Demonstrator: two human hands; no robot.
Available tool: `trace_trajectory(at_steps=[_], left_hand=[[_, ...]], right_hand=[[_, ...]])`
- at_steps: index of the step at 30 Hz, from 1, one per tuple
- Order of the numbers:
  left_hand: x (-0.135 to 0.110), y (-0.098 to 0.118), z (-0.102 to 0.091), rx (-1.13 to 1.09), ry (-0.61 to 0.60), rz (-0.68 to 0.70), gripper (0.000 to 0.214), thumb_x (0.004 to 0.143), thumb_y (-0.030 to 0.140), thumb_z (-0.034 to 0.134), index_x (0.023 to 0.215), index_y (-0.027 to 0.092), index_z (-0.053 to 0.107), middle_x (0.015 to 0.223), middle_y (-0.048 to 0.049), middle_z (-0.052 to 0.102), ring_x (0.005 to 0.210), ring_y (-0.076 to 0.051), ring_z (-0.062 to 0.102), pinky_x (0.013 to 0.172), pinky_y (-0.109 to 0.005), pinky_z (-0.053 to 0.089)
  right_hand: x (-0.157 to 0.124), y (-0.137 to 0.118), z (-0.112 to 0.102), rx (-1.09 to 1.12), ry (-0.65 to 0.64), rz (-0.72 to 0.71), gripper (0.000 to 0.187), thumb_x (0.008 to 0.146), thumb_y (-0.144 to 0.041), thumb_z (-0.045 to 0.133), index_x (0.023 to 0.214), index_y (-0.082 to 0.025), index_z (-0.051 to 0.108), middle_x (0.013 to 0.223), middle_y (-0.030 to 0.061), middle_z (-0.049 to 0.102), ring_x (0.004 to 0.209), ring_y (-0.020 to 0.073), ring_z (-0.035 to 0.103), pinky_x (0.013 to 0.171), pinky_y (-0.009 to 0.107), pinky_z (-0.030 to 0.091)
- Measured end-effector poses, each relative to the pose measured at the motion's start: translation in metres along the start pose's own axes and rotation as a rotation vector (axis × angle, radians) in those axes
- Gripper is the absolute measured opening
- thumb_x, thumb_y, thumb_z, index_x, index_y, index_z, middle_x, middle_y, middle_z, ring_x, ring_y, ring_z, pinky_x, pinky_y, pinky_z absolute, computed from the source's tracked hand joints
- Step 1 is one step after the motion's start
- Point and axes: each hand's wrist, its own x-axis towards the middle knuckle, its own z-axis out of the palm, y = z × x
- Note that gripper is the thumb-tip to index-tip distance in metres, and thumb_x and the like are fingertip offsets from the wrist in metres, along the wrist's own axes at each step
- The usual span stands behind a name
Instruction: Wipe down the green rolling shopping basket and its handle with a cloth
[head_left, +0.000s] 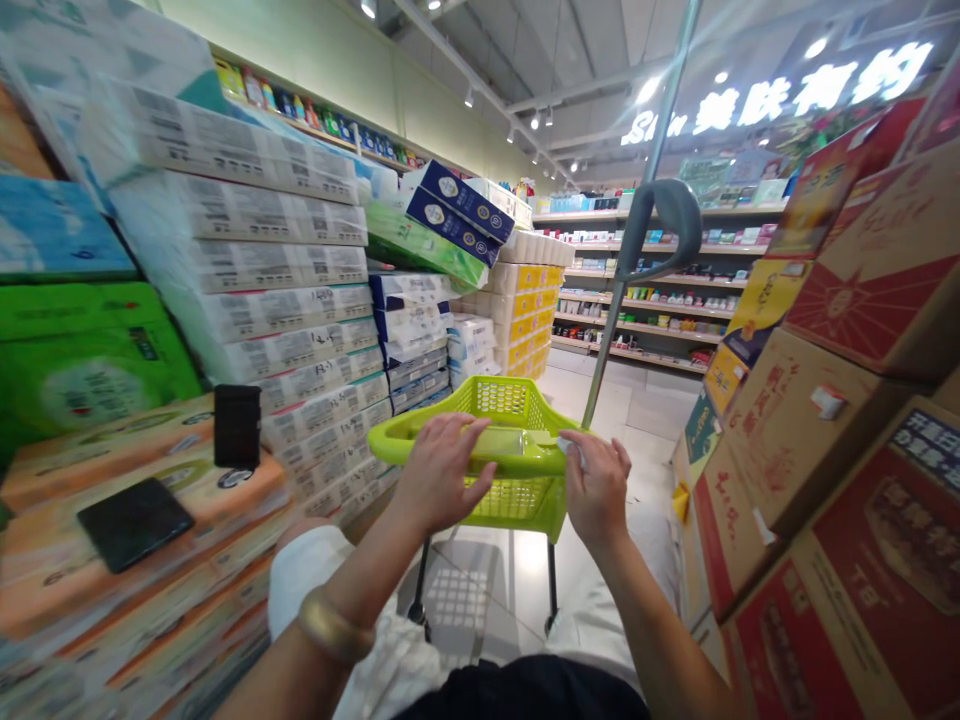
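A lime-green shopping cart (pixel 517 497) with a perforated plastic basket stands right in front of me. My left hand (pixel 442 470) lies over its handle bar, fingers on the far side and thumb on the near side. At the right end of the same bar, my right hand (pixel 598 478) pinches a small white wipe or tissue (pixel 568 445) against the green plastic. Most of that white piece is hidden by the fingers. From the cart's right side rises a grey metal pole (pixel 611 335) with a dark grey loop handle (pixel 679 225).
Stacked white paper packs (pixel 292 250) line the left, beside orange packs (pixel 217 500) bearing a black phone (pixel 237 427) and a dark flat device (pixel 136 523). Cardboard cartons (pixel 795 430) are piled close on the right. Shelves of small goods (pixel 660 290) stand at the back.
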Motion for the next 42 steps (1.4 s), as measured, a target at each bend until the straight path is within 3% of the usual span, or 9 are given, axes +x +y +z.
trace_trajectory(at_steps=[3, 7, 11, 17, 20, 24, 31, 38, 42], left_hand=[[0.001, 0.030, 0.020, -0.089, -0.056, 0.119, 0.053, 0.080, 0.034, 0.056, 0.131, 0.020, 0.047, 0.130, -0.0121, 0.054, 0.122, -0.029, 0.046, 0.107, -0.047, 0.033], [0.000, 0.048, 0.041, -0.064, -0.075, 0.094, 0.062, 0.079, 0.031, 0.058, 0.137, 0.019, 0.040, 0.142, -0.0113, 0.048, 0.132, -0.028, 0.039, 0.113, -0.046, 0.025], [-0.003, 0.049, 0.048, -0.071, -0.049, 0.057, 0.063, 0.078, 0.029, 0.057, 0.137, 0.019, 0.040, 0.144, -0.0098, 0.046, 0.135, -0.026, 0.036, 0.113, -0.044, 0.024], [-0.006, 0.046, 0.047, -0.098, -0.033, 0.054, 0.063, 0.076, 0.027, 0.057, 0.136, 0.017, 0.041, 0.144, -0.0106, 0.047, 0.135, -0.027, 0.036, 0.112, -0.045, 0.024], [-0.007, 0.042, 0.045, -0.114, -0.038, 0.059, 0.064, 0.074, 0.025, 0.058, 0.135, 0.019, 0.041, 0.145, -0.0092, 0.046, 0.135, -0.026, 0.036, 0.111, -0.045, 0.025], [-0.007, 0.042, 0.045, -0.129, -0.035, 0.050, 0.064, 0.073, 0.024, 0.058, 0.134, 0.020, 0.042, 0.144, -0.0090, 0.046, 0.134, -0.027, 0.037, 0.110, -0.045, 0.026], [-0.008, 0.041, 0.045, -0.147, -0.022, 0.048, 0.063, 0.073, 0.022, 0.057, 0.134, 0.018, 0.041, 0.141, -0.0104, 0.049, 0.132, -0.027, 0.039, 0.109, -0.045, 0.027], [-0.006, 0.045, 0.047, -0.152, -0.015, 0.037, 0.066, 0.071, 0.022, 0.058, 0.134, 0.020, 0.042, 0.143, -0.0095, 0.047, 0.133, -0.027, 0.038, 0.109, -0.046, 0.027], [-0.005, 0.046, 0.049, -0.171, -0.016, 0.044, 0.065, 0.072, 0.025, 0.058, 0.134, 0.018, 0.041, 0.141, -0.0115, 0.049, 0.134, -0.028, 0.037, 0.110, -0.046, 0.026]], right_hand=[[-0.002, -0.008, 0.001, 0.008, -0.056, -0.115, 0.026, 0.094, -0.020, 0.041, 0.102, -0.023, 0.066, 0.098, 0.0025, 0.071, 0.098, 0.0178, 0.062, 0.106, 0.038, 0.021], [-0.002, 0.001, 0.000, -0.013, -0.033, -0.101, 0.025, 0.094, -0.020, 0.042, 0.102, -0.023, 0.065, 0.098, 0.0020, 0.071, 0.096, 0.0173, 0.063, 0.107, 0.040, 0.019], [-0.002, 0.001, 0.004, -0.042, 0.024, -0.045, 0.026, 0.094, -0.021, 0.040, 0.100, -0.021, 0.065, 0.097, 0.0041, 0.070, 0.097, 0.0188, 0.061, 0.104, 0.038, 0.024], [-0.007, -0.009, 0.006, -0.032, -0.016, -0.130, 0.026, 0.094, -0.021, 0.040, 0.103, -0.023, 0.065, 0.101, 0.0032, 0.070, 0.101, 0.0185, 0.059, 0.105, 0.039, 0.021], [-0.002, 0.006, 0.003, -0.027, 0.012, -0.056, 0.027, 0.095, -0.022, 0.039, 0.103, -0.022, 0.064, 0.101, 0.0034, 0.070, 0.099, 0.0190, 0.061, 0.105, 0.042, 0.019], [0.001, 0.010, 0.008, 0.018, 0.098, 0.072, 0.028, 0.094, -0.024, 0.038, 0.098, -0.020, 0.065, 0.096, 0.0050, 0.070, 0.093, 0.0202, 0.061, 0.097, 0.039, 0.029], [-0.014, -0.017, 0.016, -0.008, 0.033, -0.167, 0.026, 0.095, -0.020, 0.041, 0.106, -0.023, 0.064, 0.105, 0.0032, 0.069, 0.106, 0.0188, 0.059, 0.108, 0.041, 0.020], [-0.007, -0.001, 0.014, -0.049, 0.118, 0.032, 0.027, 0.095, -0.023, 0.037, 0.102, -0.021, 0.063, 0.101, 0.0053, 0.068, 0.101, 0.0207, 0.059, 0.103, 0.043, 0.024], [-0.012, -0.017, 0.021, -0.034, 0.078, -0.087, 0.027, 0.094, -0.019, 0.040, 0.105, -0.023, 0.064, 0.103, 0.0043, 0.068, 0.105, 0.0194, 0.057, 0.106, 0.040, 0.022]])
